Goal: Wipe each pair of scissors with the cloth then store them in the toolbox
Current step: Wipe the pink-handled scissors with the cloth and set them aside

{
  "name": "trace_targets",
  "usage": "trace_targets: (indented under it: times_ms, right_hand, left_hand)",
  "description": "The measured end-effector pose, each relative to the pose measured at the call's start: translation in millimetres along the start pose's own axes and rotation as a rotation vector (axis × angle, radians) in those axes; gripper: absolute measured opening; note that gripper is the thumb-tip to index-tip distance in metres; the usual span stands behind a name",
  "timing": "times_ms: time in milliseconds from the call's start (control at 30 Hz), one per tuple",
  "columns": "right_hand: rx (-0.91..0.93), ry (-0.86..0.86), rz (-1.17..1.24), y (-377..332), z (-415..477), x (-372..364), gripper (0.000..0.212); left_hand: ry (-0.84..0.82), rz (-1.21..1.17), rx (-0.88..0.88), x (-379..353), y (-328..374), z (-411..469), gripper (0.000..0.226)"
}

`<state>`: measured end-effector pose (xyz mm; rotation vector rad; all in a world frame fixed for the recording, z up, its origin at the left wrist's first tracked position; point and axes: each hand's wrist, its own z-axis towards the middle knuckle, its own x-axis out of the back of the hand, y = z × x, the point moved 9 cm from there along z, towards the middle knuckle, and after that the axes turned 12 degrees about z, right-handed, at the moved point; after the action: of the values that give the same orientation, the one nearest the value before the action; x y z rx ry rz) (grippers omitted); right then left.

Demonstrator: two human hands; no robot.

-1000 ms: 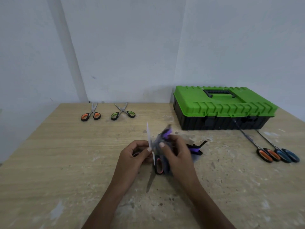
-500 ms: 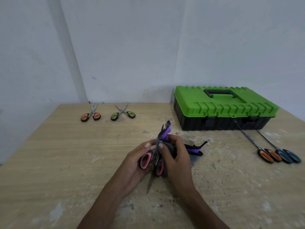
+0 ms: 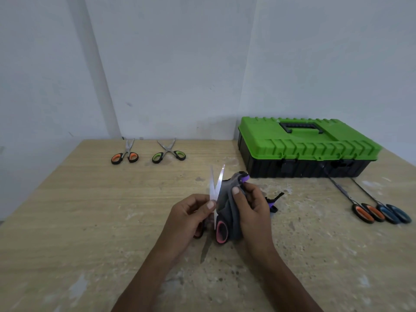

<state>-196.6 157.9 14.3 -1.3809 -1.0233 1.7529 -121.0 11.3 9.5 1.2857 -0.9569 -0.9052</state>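
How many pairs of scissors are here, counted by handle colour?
Orange: 2, small orange scissors and long orange scissors
Green: 1, green scissors
Pink: 1, pink scissors, held by the left hand
Blue: 1, blue scissors
Total: 5
Not counted: a purple-black item partly hidden by the right hand, which grips the cloth.

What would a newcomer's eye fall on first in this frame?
Probably the bright green toolbox, lid shut, at the back right of the table. Next, at centre, the pink-handled scissors, blades parted and pointing up, gripped by the left hand while the right hand holds a grey cloth right beside them. Orange-handled scissors and green-handled scissors lie at back left.
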Motion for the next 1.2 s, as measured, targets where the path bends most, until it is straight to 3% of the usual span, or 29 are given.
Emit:
trace_targets:
  times_ms: [200,333,467,567,700,833,1000,1133,1200]
  right_hand:
    - [-0.108,-0.145,-0.020,3.9,0.4,-8.5,0.028]
    - [-0.119,-0.163,-0.054,8.0,4.4,-9.0,0.022]
    - [-0.101,-0.074,-0.064,4.0,13.7,1.3,0.017]
    - [-0.076,0.138,0.023,-3.9,29.3,32.6,0.018]
    - [0.117,0.249,-0.058,-33.4,35.3,64.9,0.022]
    - [0.093,0.042,-0.114,-27.2,21.3,34.4,0.022]
    - [-0.049,-0.269,-0.315,7.7,3.4,-16.0,0.023]
    - [-0.073,-0.199,-0.252,9.9,13.3,-6.4,0.017]
    - [-0.100,-0.146,-0.170,9.8,17.3,1.9,0.025]
  left_hand:
    - [-0.032,0.097,-0.030,-4.9,5.5,-4.1,0.010]
    - [-0.081,0.140,-0.029,-8.1,2.3,-6.2,0.010]
    - [-0.110,0.168,-0.022,-11.0,0.0,-6.8,0.006]
    - [-0.160,0.208,-0.050,-16.7,0.2,-10.3,0.008]
    - [-0.067,0.183,-0.054,-6.1,0.9,-7.8,0.006]
    - [0.009,0.145,-0.027,2.0,-2.9,-0.8,0.005]
    - [-0.046,0.104,-0.007,-3.5,-2.7,-4.6,0.009]
    - [-0.079,0.124,-0.013,-8.4,-2.2,-4.4,0.008]
    - [-0.095,0.138,-0.010,-12.0,-3.1,-3.1,0.006]
